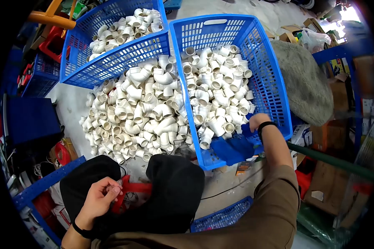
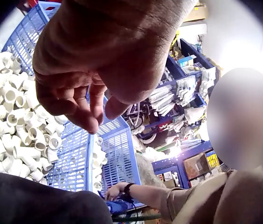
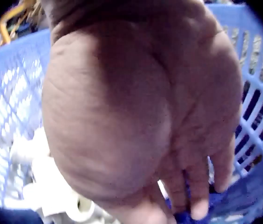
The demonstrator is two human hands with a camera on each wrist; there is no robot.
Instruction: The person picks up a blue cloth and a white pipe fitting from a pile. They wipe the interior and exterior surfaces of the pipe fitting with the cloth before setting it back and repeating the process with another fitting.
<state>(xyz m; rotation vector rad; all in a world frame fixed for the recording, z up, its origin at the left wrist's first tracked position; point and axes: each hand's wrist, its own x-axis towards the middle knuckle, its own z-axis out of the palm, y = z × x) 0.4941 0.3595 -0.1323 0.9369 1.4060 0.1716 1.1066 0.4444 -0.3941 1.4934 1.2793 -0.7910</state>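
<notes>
My right hand (image 1: 259,122) reaches into the right-hand blue plastic basket (image 1: 283,93), near its front right corner. Its fingers hold a bunched piece of blue cloth-like material (image 1: 232,150), which spreads over the basket's front end; blue shows between thumb and fingers in the right wrist view. White pipe fittings (image 1: 220,79), mostly elbows, fill the rest of that basket. Over my lap, my left hand (image 1: 99,197) hangs with loosely bent fingers and holds nothing. In the left wrist view its fingertips (image 2: 92,127) point downward, apart from the fittings.
A large pile of white pipe fittings (image 1: 133,116) covers the floor left of the basket. Behind it stands another blue basket (image 1: 112,62) with more fittings. A red object (image 1: 135,187) lies between my knees. A grey-green cushion (image 1: 301,83) sits right of the basket, beside a green pole (image 1: 332,161).
</notes>
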